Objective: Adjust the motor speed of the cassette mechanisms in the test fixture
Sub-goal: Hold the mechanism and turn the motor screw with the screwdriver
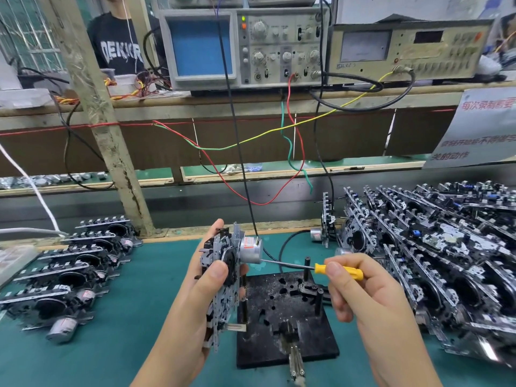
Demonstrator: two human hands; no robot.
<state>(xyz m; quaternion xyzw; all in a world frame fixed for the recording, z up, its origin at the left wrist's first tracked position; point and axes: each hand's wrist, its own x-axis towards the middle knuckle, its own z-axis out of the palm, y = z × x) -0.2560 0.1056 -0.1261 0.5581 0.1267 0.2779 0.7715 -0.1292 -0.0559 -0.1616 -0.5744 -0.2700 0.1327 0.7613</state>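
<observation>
My left hand (pixel 203 291) grips a cassette mechanism (pixel 223 277) held on edge above the green mat, its silver motor (pixel 250 250) pointing right. My right hand (pixel 360 291) pinches a yellow-handled screwdriver (pixel 339 270); its thin shaft runs left and its tip touches the back of the motor. Below the hands lies the black test fixture (pixel 282 319), a plate with upright posts and a toggle clamp at its front, with nothing loaded on it. A black cable hangs down to the motor.
A heap of cassette mechanisms (pixel 435 255) fills the right of the bench; a row of others (pixel 69 272) lies at the left. An oscilloscope (pixel 243 46) and a meter (pixel 405 51) stand on the shelf behind, wires drooping down. A person in a black shirt (pixel 117 43) stands beyond.
</observation>
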